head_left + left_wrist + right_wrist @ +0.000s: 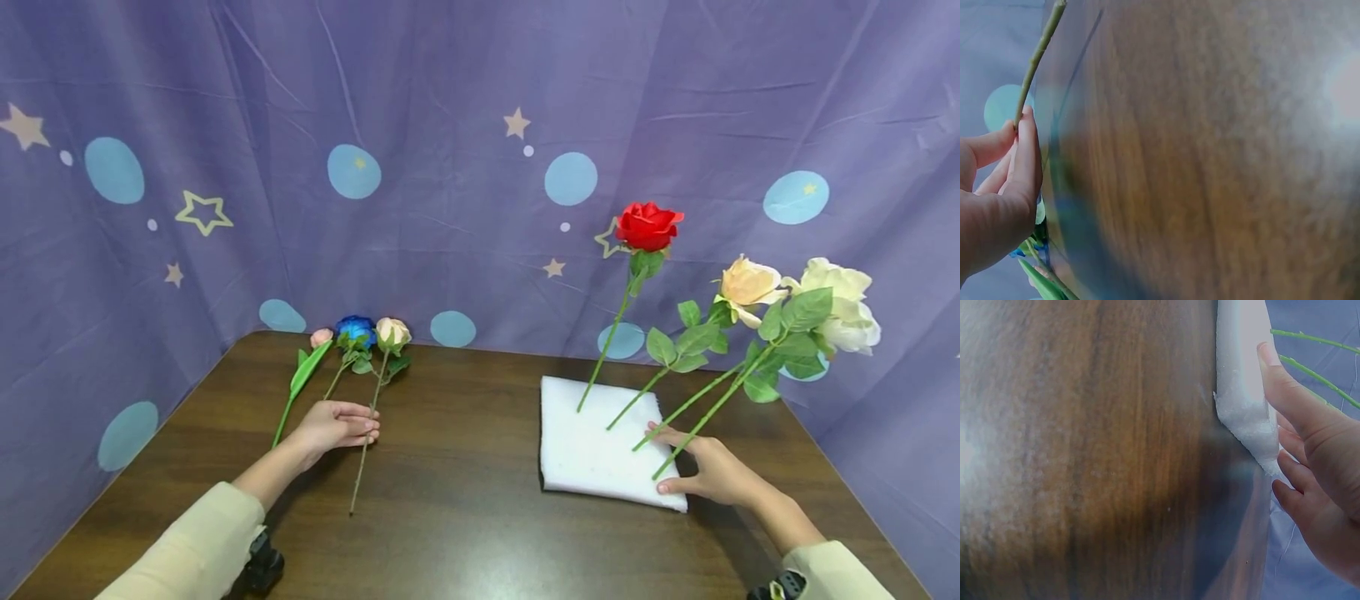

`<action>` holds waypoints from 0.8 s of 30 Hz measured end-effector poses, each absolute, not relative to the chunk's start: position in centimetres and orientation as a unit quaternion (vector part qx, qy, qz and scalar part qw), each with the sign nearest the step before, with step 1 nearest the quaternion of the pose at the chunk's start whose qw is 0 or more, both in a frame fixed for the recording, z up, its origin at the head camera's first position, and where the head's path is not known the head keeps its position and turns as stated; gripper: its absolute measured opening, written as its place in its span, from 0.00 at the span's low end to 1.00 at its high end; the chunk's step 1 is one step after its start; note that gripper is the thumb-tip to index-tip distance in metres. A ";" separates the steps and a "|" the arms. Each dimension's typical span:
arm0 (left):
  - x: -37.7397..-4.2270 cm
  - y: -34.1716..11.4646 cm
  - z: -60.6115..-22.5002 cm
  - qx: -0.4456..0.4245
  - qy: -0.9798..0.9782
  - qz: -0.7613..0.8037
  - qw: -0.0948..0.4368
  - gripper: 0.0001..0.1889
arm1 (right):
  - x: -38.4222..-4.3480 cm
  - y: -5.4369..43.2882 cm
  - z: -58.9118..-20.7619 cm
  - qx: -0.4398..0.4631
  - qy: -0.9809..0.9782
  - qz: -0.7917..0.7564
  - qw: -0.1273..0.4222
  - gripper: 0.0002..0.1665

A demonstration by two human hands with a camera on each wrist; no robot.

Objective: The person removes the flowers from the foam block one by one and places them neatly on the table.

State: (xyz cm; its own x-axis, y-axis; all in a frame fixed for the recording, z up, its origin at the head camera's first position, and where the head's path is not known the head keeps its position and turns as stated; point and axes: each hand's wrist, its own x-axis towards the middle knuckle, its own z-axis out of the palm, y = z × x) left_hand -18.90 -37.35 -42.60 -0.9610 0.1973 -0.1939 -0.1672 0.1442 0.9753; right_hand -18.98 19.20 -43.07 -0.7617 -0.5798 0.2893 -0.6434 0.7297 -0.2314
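Observation:
Between thumb and fingers, my left hand (335, 428) pinches the thin stem of a pale cream-pink artificial rose (392, 334). Its bare lower stem (1039, 51) sticks out past the fingertips in the left wrist view. My right hand (718, 472) holds the right edge of a white foam block (581, 454), thumb on its top and fingers along the side. Stems stand in the foam: a red rose (648, 227) upright at the back, a peach rose (748, 285) and white flowers (846, 307) leaning right.
Near my left hand, a blue flower (356, 330) and a pink tulip (321, 337) lie on the brown wooden table (465, 467). A purple curtain (450, 108) with stars and blue spots hangs behind the table and at both sides.

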 end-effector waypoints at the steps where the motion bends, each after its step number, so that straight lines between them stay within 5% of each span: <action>1: -18.9 -37.4 -42.6 0.007 0.746 0.652 0.137 0.21 | -19.0 19.2 -43.1 0.326 -0.927 0.159 0.096 0.42; 14: -18.2 -37.7 -42.3 -0.049 0.771 0.627 0.102 0.21 | -18.8 19.1 -42.9 0.320 -0.930 0.160 0.086 0.44; 24: -18.4 -37.6 -41.7 -0.067 0.833 0.549 0.026 0.18 | -19.1 19.2 -42.9 0.312 -0.934 0.157 0.078 0.42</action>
State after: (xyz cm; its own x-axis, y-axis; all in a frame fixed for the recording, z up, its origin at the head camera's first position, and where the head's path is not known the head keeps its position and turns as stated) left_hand -18.38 -37.55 -41.73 -0.9896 -0.0839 -0.1168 -0.1404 0.3891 0.9104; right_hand -19.07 19.18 -42.95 -0.7930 -0.5581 0.2442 -0.6073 0.7557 -0.2451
